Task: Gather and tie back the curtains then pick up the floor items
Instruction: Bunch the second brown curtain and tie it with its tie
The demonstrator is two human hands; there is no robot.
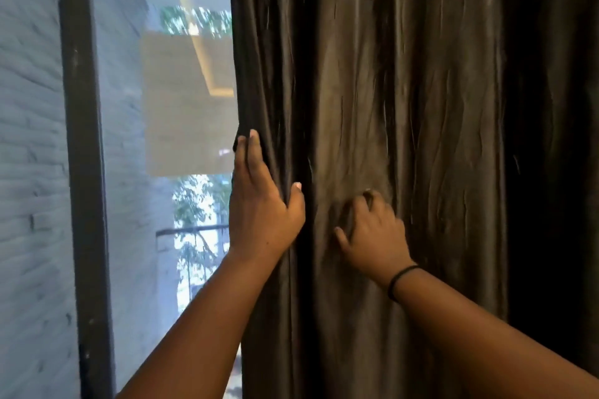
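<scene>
Two bare forearms reach up from below — the left hand grips the window-side edge of the dark brown, satiny crinkled curtain, fingers wrapped behind the hem and thumb pressed on the front. Just right of it the right hand, a black band on its wrist, curls its fingertips into the folds. Bunching well probably means sweeping the right hand's pleats toward the left's hold — keeping them even. Left of the grip, glass shows past a dark window frame.
</scene>
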